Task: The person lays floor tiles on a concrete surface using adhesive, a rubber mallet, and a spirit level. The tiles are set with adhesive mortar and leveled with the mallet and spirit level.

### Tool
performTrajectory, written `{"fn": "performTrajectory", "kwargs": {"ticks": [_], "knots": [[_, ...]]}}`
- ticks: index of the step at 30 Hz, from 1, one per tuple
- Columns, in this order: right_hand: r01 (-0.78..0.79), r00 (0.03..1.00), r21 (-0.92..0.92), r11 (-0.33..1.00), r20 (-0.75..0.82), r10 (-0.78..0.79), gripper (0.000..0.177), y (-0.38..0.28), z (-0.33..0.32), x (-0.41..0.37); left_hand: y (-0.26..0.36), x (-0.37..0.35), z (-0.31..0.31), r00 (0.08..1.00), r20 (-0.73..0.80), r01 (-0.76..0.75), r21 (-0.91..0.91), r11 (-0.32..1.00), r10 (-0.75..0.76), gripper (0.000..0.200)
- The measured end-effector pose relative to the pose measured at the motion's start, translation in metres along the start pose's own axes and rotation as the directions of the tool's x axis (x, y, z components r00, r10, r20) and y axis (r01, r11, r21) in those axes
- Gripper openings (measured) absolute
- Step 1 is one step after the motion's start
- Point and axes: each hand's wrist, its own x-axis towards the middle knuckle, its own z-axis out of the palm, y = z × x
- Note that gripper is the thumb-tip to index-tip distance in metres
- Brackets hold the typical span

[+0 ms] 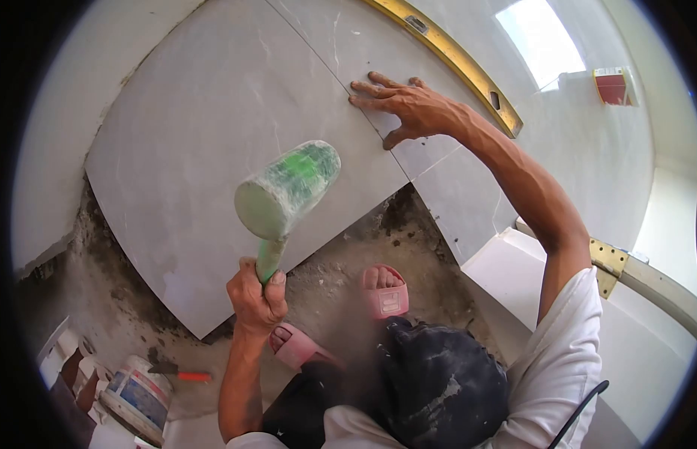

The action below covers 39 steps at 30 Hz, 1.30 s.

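Left hand (257, 301): fingers closed round the mallet (290, 185), over the large tile (169, 157).
Right hand (419, 112): fingers spread, empty, at the seam (318, 57).
Yellow level (457, 61): far right.

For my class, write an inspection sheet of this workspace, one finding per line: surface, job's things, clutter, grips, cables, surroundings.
Surface: large grey tile beside neighbouring tiles; rough floor exposed.
Job's things: rubber mallet raised over the large grey tile; yellow spirit level lying on neighbouring tiles.
Clutter: bucket and red-handled tool, lower left.
Grips: left hand closed on the mallet's handle; right hand spread at a tile joint.
Cables: black cord by the right sleeve.
Surroundings: pale wall.
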Motion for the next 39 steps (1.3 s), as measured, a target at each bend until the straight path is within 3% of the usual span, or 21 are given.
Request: {"fn": "performTrajectory", "kwargs": {"ticks": [1,4,10,13,16,22,25,28,31,34,37,39], "knots": [[0.003,1.0,-0.003,1.0,-0.005,-0.003,0.1,0.001,0.0,0.002,-0.005,-0.001,0.007,0.997,-0.025,-0.073,-0.004,0.997,0.073,0.029],[-0.002,1.0,-0.021,1.0,-0.023,0.001,0.101,0.001,0.004,0.004,-0.008,0.015,0.032,0.991,0.023,0.118,0.335,0.935,-0.134,0.028],[-0.013,1.0,-0.005,1.0,-0.006,0.013,0.101,0.001,0.005,0.002,0.001,0.029,0.033,0.987,-0.068,0.156,0.16,0.975,-0.147,0.034],[-0.033,0.997,0.015,0.999,-0.065,0.034,0.096,0.004,0.013,0.009,-0.016,0.04,0.037,0.949,0.005,0.3,0.289,0.909,-0.315,0.036],[-0.078,0.989,0.009,0.997,-0.128,0.079,0.089,0.0,0.004,0.032,-0.021,0.045,0.034,0.947,-0.055,0.319,0.248,0.915,-0.316,0.04],[-0.113,0.983,0.049,0.992,-0.137,0.119,0.089,0.013,-0.047,0.124,-0.034,0.073,-0.005,0.831,0.008,0.551,0.119,0.826,-0.556,0.042],[-0.065,0.985,-0.009,0.998,-0.16,0.062,0.091,0.028,-0.052,0.162,-0.045,0.093,-0.023,0.864,-0.18,0.487,0.054,0.872,-0.471,0.042],[-0.047,0.985,-0.026,0.999,-0.17,0.042,0.09,0.033,-0.054,0.169,-0.03,0.118,-0.031,0.795,-0.4,0.42,-0.178,0.89,-0.456,0.042],[-0.058,0.985,-0.008,0.998,-0.165,0.056,0.089,0.027,-0.057,0.164,-0.051,0.139,-0.021,0.826,-0.427,0.423,0.039,0.906,-0.367,0.041],[-0.048,0.982,-0.004,0.999,-0.184,0.046,0.088,0.025,-0.057,0.163,-0.071,0.152,-0.017,0.879,-0.305,0.445,0.257,0.858,-0.365,0.042],[-0.04,0.977,-0.021,0.999,-0.212,0.035,0.088,0.032,-0.056,0.164,-0.046,0.149,-0.02,0.846,-0.331,0.468,0.084,0.88,-0.419,0.042],[-0.037,0.981,-0.017,0.999,-0.194,0.033,0.088,0.028,-0.054,0.165,-0.049,0.145,-0.009,0.868,-0.25,0.472,0.152,0.868,-0.429,0.042]]}}
